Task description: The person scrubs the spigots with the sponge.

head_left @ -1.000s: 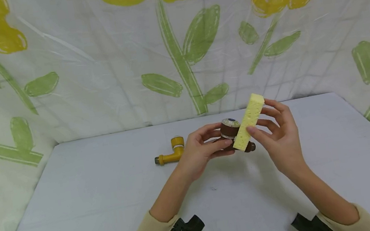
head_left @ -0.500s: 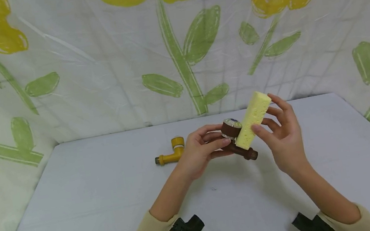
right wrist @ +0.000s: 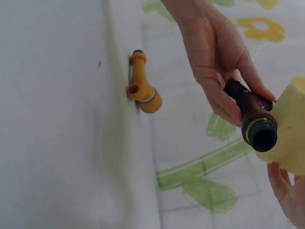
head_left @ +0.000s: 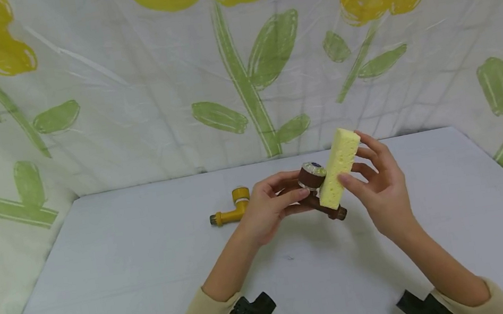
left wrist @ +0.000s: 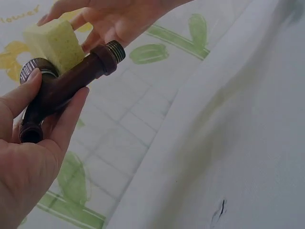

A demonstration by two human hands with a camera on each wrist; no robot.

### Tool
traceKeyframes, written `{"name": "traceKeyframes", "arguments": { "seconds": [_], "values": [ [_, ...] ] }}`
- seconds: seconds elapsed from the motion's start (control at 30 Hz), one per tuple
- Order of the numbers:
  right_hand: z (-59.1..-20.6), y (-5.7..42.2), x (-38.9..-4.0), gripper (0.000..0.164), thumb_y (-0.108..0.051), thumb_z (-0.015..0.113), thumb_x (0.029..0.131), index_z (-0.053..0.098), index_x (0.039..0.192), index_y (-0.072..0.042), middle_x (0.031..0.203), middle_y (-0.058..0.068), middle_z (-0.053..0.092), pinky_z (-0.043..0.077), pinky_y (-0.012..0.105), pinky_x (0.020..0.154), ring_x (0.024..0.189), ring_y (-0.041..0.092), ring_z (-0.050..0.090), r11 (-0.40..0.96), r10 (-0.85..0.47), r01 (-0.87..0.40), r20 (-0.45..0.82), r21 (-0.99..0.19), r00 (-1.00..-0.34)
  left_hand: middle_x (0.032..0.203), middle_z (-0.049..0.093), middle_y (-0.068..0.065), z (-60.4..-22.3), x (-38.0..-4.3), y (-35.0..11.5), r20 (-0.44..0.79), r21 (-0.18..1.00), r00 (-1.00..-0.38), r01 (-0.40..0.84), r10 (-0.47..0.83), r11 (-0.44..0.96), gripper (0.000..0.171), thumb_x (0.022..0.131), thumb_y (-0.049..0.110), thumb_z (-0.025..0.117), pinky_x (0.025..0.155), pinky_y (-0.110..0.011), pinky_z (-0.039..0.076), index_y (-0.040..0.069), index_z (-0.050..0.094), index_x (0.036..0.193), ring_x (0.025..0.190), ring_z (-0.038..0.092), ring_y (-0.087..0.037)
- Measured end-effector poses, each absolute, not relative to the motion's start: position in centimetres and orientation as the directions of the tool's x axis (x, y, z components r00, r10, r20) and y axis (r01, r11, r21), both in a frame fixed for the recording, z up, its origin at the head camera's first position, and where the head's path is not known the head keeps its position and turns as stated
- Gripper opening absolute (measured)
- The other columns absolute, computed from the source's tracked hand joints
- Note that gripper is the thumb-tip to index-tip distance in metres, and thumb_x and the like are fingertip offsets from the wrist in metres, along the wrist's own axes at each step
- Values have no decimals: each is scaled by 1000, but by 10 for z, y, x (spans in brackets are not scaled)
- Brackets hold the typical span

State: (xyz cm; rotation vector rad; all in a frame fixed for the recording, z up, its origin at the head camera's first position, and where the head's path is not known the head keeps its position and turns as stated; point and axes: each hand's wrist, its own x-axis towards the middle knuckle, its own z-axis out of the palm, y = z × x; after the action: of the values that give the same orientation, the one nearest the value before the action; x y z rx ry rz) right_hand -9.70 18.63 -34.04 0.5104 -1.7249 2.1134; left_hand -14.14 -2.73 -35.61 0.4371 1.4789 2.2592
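Note:
My left hand (head_left: 266,211) grips a brown faucet (head_left: 318,204) above the table; its round knob has a clear rim and faces up. In the left wrist view the threaded end of the faucet (left wrist: 71,86) points away from the palm. Between thumb and fingers, my right hand (head_left: 384,189) pinches a pale yellow sponge (head_left: 341,166). The sponge stands tilted and lies against the side of the knob and the spout. In the right wrist view the sponge (right wrist: 288,129) covers part of the faucet's far side.
A yellow faucet (head_left: 232,210) lies on the white table (head_left: 129,281), behind and left of my left hand. A white sheet (head_left: 140,87) with painted flowers hangs at the table's back edge. Black curved pieces (head_left: 256,309) are fixed at both sleeves.
The faucet's threaded end has tilted down toward the front. My right hand drew the sponge a little up and right, then back down and left along the faucet.

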Motion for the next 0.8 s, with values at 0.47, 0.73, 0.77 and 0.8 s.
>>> {"name": "traceKeyframes", "arguments": {
  "seconds": [0.47, 0.73, 0.77, 0.8],
  "values": [
    [-341, 191, -99, 50, 1, 52, 106, 46, 152, -15, 127, 6, 62, 62, 25, 87, 107, 15, 68, -208, 32, -304, 304, -930, -952, 106, 75, 0, -361, -143, -29, 113, 895, -850, -137, 514, -424, 35, 97, -17, 57, 86, -35, 65, -8, 68, 129, 95, 74, -15],
    [-338, 193, -99, 35, -15, 46, 113, 44, 147, -19, 123, 0, 66, 61, 24, 82, 102, 11, 70, -299, -35, -149, 166, -943, -985, 106, 75, 1, -360, -142, -31, 132, 878, -843, -145, 522, -456, 45, 96, -19, 57, 85, -31, 65, 18, 79, 108, 96, 74, -14],
    [-338, 193, -99, 34, -17, 45, 113, 44, 147, -20, 124, -1, 66, 61, 24, 82, 102, 11, 70, -310, -43, -131, 152, -942, -987, 107, 75, 1, -360, -142, -31, 130, 881, -841, -146, 525, -450, 45, 96, -19, 58, 86, -32, 65, 19, 80, 108, 96, 74, -14],
    [-339, 194, -100, 33, -19, 44, 114, 44, 147, -20, 123, -2, 66, 60, 24, 82, 101, 10, 69, -319, -54, -116, 140, -941, -989, 108, 76, 2, -360, -142, -31, 125, 884, -841, -147, 527, -444, 45, 95, -19, 58, 86, -32, 65, 20, 80, 107, 96, 74, -14]
  ]
}}
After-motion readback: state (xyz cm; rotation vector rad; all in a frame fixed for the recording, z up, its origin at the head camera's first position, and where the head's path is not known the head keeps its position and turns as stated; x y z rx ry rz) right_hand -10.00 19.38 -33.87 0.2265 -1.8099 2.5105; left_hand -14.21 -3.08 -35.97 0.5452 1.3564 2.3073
